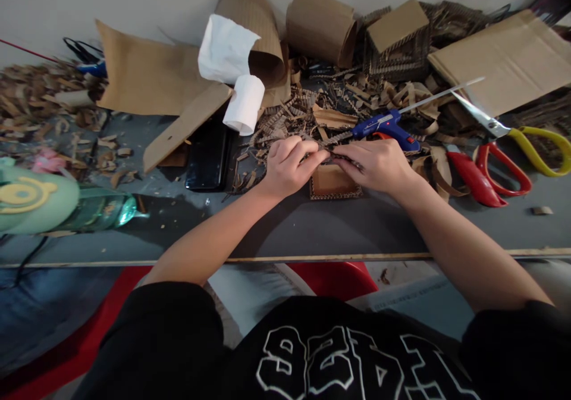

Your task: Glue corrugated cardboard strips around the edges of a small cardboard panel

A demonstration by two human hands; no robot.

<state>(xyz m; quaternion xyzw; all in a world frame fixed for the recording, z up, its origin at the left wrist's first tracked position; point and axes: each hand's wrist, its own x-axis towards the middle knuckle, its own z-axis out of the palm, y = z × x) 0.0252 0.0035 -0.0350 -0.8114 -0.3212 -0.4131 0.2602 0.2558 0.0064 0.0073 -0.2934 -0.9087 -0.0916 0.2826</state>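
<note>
My left hand (292, 165) and my right hand (377, 165) meet fingertip to fingertip above the far side of a small open cardboard box (335, 191). Both are closed in a pinch on what looks like a thin corrugated cardboard strip (331, 156), mostly covered by the fingers. The box has a plain brown inside and a corrugated near edge; its far wall is hidden by my hands. Just beyond my right hand lies a blue hot glue gun (386, 126) with a clear glue stick (441, 95) poking out of its back.
Cardboard scraps (289, 115) cover the back of the grey table (276, 233). Scissors (495, 129) and a red-handled cutter (477, 177) lie right. A black phone (207, 165), toilet roll (244, 104), wooden-looking strip (187, 126) and green bottle (102, 208) are left. Cardboard sheets (508, 61) lean behind.
</note>
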